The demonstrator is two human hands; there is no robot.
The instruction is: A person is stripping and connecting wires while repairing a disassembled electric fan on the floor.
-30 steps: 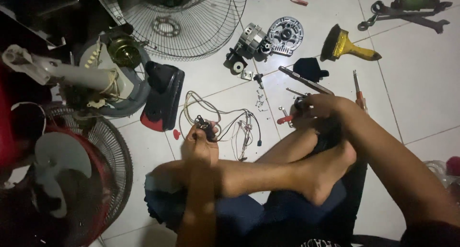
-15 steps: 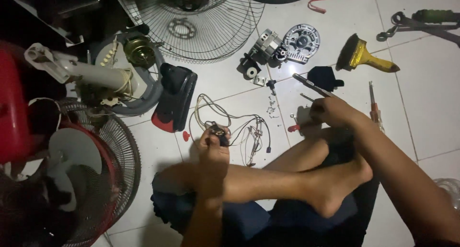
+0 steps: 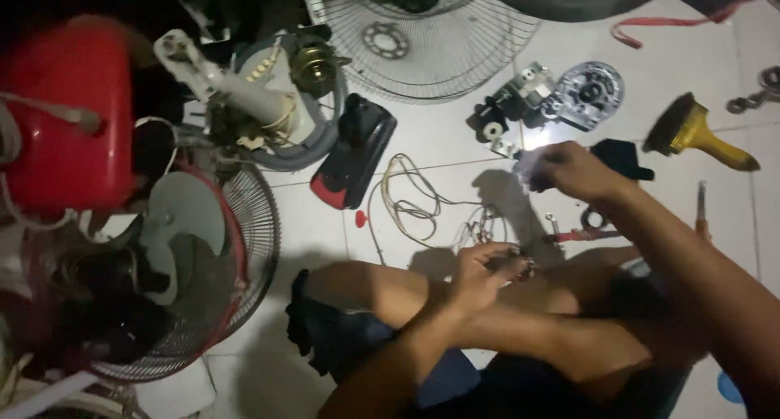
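My left hand [image 3: 479,269] is closed around a small dark part with thin wires [image 3: 422,208] trailing from it, held just above my crossed legs. My right hand [image 3: 569,171] is raised over the floor tiles, fingers curled around a small lit object that glows brightly at its left end. Under the right hand lie a small ring [image 3: 593,218] and a red-handled tool [image 3: 573,236]. A fan motor [image 3: 516,102] and a round grey motor cover [image 3: 589,90] lie just beyond the right hand.
A wire fan guard [image 3: 439,37] lies at the top. A black-and-red casing [image 3: 353,147], a fan base with motor [image 3: 268,114], and a red fan with guard [image 3: 187,264] crowd the left. A yellow-handled brush [image 3: 703,130] and a screwdriver [image 3: 700,208] lie at the right.
My right hand lifted off the floor beside my foot and now holds a glowing object higher up. The left hand drew the wired part back toward my legs. The camera shifted right and closer.
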